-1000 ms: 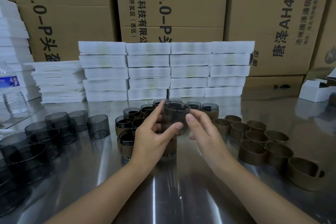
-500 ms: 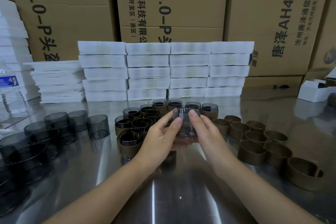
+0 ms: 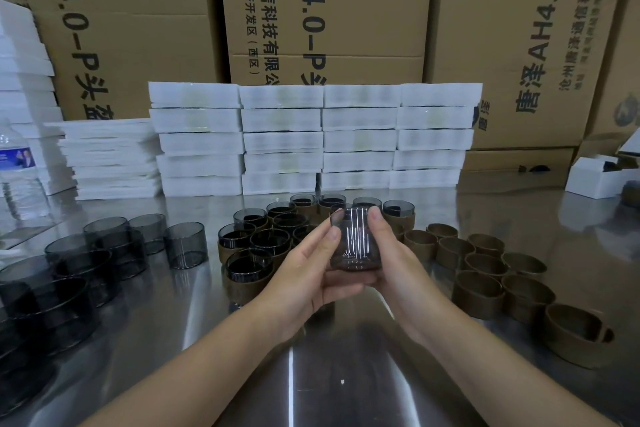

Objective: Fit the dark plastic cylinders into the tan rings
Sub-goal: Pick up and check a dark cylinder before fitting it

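Over shiny steel bench [image 3: 346,374] before stacked cartons [image 3: 325,10], dark cylinder [image 3: 355,243] held clear of surface, left hand [image 3: 304,274] and right hand [image 3: 394,263] both curled round its sidewall; ring possibly hidden beneath; likely light, thin, slick: grip sidewall, squeeze gently.

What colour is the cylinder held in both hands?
The cylinder is smoky translucent grey; head view shows it.

A smoky see-through cylinder [image 3: 355,241] is held upright above the desk [image 3: 346,374]. Loose cylinders [image 3: 185,244] crowd the left, empty tan rings [image 3: 478,293] the right, fitted pairs [image 3: 249,274] between.
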{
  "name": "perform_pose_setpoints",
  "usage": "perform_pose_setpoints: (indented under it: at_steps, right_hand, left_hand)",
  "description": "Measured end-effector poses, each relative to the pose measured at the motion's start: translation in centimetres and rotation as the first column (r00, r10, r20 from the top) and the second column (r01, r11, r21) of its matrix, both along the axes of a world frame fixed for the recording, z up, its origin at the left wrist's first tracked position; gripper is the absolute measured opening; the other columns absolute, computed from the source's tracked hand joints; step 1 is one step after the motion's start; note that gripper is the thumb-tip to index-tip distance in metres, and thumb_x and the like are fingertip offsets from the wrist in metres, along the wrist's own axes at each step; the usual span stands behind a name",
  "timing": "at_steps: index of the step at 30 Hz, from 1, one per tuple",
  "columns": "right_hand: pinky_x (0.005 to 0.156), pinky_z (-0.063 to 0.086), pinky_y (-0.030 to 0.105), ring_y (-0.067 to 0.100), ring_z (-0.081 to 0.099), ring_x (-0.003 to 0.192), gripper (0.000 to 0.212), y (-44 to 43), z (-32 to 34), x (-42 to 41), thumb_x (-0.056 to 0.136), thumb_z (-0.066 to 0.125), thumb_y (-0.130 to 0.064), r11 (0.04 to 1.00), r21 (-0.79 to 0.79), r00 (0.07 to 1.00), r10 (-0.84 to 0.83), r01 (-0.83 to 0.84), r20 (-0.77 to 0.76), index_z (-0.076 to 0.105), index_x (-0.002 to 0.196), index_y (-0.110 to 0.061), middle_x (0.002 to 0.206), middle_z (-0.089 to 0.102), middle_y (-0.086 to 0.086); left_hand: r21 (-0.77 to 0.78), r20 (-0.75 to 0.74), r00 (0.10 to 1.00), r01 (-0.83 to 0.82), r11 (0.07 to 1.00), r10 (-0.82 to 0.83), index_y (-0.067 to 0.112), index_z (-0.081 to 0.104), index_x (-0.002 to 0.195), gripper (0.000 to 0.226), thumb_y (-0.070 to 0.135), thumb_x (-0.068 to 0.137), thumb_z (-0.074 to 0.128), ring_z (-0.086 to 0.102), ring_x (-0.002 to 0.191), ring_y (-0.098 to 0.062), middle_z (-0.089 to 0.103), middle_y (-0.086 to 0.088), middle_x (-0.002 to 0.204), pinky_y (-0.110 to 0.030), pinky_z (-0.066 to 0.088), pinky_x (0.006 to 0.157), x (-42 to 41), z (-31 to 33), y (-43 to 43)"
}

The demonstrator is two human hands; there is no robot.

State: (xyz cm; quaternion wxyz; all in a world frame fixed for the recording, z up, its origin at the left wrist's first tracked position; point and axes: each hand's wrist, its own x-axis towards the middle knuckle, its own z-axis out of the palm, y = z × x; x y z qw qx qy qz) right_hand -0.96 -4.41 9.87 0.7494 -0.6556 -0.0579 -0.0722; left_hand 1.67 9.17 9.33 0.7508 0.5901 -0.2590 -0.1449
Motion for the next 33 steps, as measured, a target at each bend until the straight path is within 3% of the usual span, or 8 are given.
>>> perform_pose_setpoints:
  at_steps: [4, 6, 9, 17, 20, 22, 26, 33]
  right_hand:
    - [0.097, 0.050, 0.039, 0.018, 0.070, 0.099, 0.074, 0.1, 0.0, -0.1, 0.056, 0.062, -0.075, 0.996, -0.048, 0.997, -0.073, 0.073, 0.010, 0.072, 0.105, -0.020, 0.100, 0.075, 0.003]
    - [0.083, 0.055, 0.027, 0.012, 0.071, 0.093, 0.076, 0.2, 0.0, -0.1, 0.053, 0.062, -0.075, 0.986, -0.078, 0.988, -0.142, 0.146, 0.053, 0.071, 0.103, -0.019, 0.095, 0.075, -0.003]
    - [0.058, 0.046, 0.008, -0.005, 0.066, 0.076, 0.071, 0.6, -0.2, -0.3, 0.048, 0.060, -0.077, 0.944, -0.160, 0.953, -0.268, 0.290, 0.143, 0.065, 0.096, -0.026, 0.083, 0.072, -0.017]
    - [0.055, 0.042, 0.004, -0.007, 0.065, 0.073, 0.072, 0.5, -0.5, 0.0, 0.048, 0.061, -0.075, 0.937, -0.115, 0.936, -0.309, 0.330, 0.171, 0.064, 0.097, -0.023, 0.084, 0.072, -0.010]
    - [0.063, 0.046, 0.009, -0.006, 0.067, 0.077, 0.073, 0.4, -0.2, -0.1, 0.050, 0.059, -0.077, 0.954, -0.121, 0.958, -0.259, 0.273, 0.119, 0.069, 0.098, -0.023, 0.086, 0.074, -0.013]
    - [0.073, 0.046, 0.017, -0.004, 0.068, 0.082, 0.074, 0.2, 0.0, -0.2, 0.050, 0.057, -0.078, 0.967, -0.111, 0.972, -0.220, 0.229, 0.086, 0.072, 0.098, -0.023, 0.088, 0.075, -0.013]
    - [0.102, 0.046, 0.039, 0.015, 0.069, 0.100, 0.077, 0.1, 0.3, -0.2, 0.055, 0.057, -0.078, 0.989, -0.070, 0.991, -0.130, 0.132, 0.028, 0.074, 0.103, -0.020, 0.099, 0.076, 0.001]
    - [0.106, 0.043, 0.048, 0.028, 0.069, 0.102, 0.079, -0.1, 0.4, -0.3, 0.057, 0.060, -0.077, 1.000, 0.016, 1.000, -0.007, 0.007, 0.008, 0.074, 0.104, -0.015, 0.103, 0.074, 0.012]
  left_hand:
    - [0.040, 0.060, 0.998, -0.020, 0.999, 0.017, 0.048, 0.063, 0.116, 0.039, 0.056, 0.078, 0.070, 0.073, 0.095, -0.026, 0.074, -0.001, 0.111, -0.022, 0.056, 0.069, 0.0, -0.4, -0.1]
    - [0.063, 0.088, 0.995, -0.042, 0.997, 0.037, 0.046, 0.061, 0.120, 0.048, 0.053, 0.074, 0.073, 0.073, 0.095, -0.025, 0.074, -0.001, 0.110, -0.023, 0.056, 0.072, 0.1, -0.7, -0.1]
    - [0.079, 0.134, 0.990, -0.065, 0.995, 0.054, 0.037, 0.051, 0.132, 0.064, 0.046, 0.074, 0.078, 0.074, 0.090, -0.021, 0.075, -0.003, 0.102, -0.026, 0.058, 0.073, 0.3, -1.0, -0.2]
    - [0.070, 0.138, 0.989, -0.065, 0.995, 0.055, 0.036, 0.046, 0.138, 0.078, 0.041, 0.066, 0.076, 0.073, 0.078, -0.018, 0.076, -0.003, 0.094, -0.023, 0.057, 0.068, 0.8, -1.1, -0.1]
    - [0.100, 0.108, 0.994, -0.031, 0.995, 0.020, 0.037, 0.049, 0.136, 0.078, 0.045, 0.067, 0.084, 0.073, 0.079, -0.019, 0.075, -0.004, 0.100, -0.027, 0.057, 0.072, 0.8, -0.8, 0.2]
    - [0.088, 0.085, 0.996, 0.004, 0.996, -0.012, 0.043, 0.056, 0.127, 0.061, 0.044, 0.072, 0.082, 0.072, 0.077, -0.018, 0.075, -0.003, 0.105, -0.027, 0.057, 0.071, 0.8, -0.8, 0.2]
    - [0.078, 0.056, 0.995, 0.075, 0.994, -0.080, 0.050, 0.067, 0.110, 0.040, 0.046, 0.071, 0.075, 0.072, 0.075, -0.016, 0.074, 0.002, 0.106, -0.026, 0.058, 0.068, 0.7, -0.6, 0.4]
    - [0.072, 0.017, 0.986, 0.165, 0.984, -0.167, 0.048, 0.067, 0.111, 0.042, 0.055, 0.070, 0.076, 0.071, 0.075, -0.014, 0.074, 0.004, 0.098, -0.027, 0.058, 0.068, 0.8, -0.4, 0.7]
